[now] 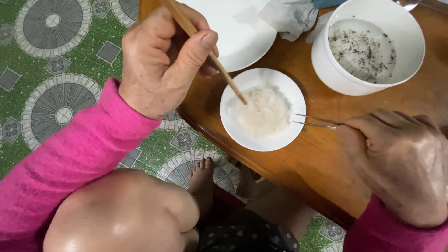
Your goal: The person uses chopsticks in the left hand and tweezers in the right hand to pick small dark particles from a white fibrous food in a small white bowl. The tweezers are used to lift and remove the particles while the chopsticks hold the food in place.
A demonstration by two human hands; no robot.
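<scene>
Head view, small dish (284, 140) between left hand (161, 60), right hand (396, 158)

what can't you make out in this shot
Head view only:
- Chopstick: its upper end is cut off by the top edge; the left hand covers part of it.
- Tweezers: the rear is hidden inside the right hand.
- Plate: cut by the top edge, partly behind the left hand.
- Specks in the big bowl: too small to identify.
- White mass in the small dish: too fine to identify.
</scene>
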